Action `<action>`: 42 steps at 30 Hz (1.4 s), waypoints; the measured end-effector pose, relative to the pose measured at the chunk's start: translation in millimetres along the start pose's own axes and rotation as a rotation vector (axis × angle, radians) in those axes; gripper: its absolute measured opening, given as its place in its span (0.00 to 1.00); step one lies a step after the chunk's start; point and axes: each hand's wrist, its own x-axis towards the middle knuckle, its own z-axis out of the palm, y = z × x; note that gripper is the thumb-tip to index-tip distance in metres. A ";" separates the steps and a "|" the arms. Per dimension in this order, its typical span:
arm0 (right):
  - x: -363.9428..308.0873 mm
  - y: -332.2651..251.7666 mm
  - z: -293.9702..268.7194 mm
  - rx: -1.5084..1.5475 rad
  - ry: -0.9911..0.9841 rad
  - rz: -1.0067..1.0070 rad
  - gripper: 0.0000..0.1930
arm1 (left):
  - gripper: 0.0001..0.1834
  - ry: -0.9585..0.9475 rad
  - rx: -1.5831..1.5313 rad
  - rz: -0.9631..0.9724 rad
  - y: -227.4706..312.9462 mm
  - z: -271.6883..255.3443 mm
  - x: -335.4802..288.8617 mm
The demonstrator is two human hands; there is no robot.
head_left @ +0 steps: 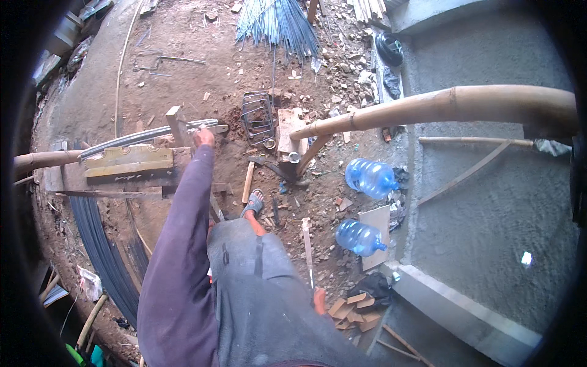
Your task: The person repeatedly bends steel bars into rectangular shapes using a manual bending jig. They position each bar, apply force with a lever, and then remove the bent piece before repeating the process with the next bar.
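At the bench on the left, my left hand (pixel 203 138) is closed by the end of a bundle of long grey steel rods (pixel 143 136). An upright wooden post (pixel 178 125) stands right beside that hand, against the rods. Low by my right side, my right hand (pixel 320 301) is closed at the lower end of a long, narrow, pale tool (pixel 307 249) with a small wider head; its exact kind is unclear. Below the rods, a yellowish shaped wooden block (pixel 129 160) lies on the bench plank (pixel 183 158). My left fingers are partly hidden.
Two blue water jugs (pixel 369 177) (pixel 359 238) lie on the ground at right. A thick bamboo pole (pixel 452 104) crosses the right side. A black metal rack (pixel 258 118), a hammer-like tool (pixel 249 182) and rubble lie ahead. Thin steel rods (pixel 275 27) are piled at the far end.
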 end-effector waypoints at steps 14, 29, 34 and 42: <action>71.3 -72.0 -5.9 -0.006 -0.018 -0.306 0.17 | 0.21 0.431 -1.254 0.673 213.7 -550.1 -115.1; 27.4 -164.8 64.6 -0.093 -0.043 -0.349 0.20 | 0.06 0.763 -1.060 -0.405 -123.7 -485.7 59.4; -12.3 -153.2 87.0 -0.134 -0.023 -0.369 0.18 | 0.10 0.542 0.020 -0.483 -195.4 -477.9 156.3; -92.3 -139.9 112.3 -0.111 0.002 -0.206 0.17 | 0.16 -0.325 1.805 0.055 -190.2 -467.0 205.6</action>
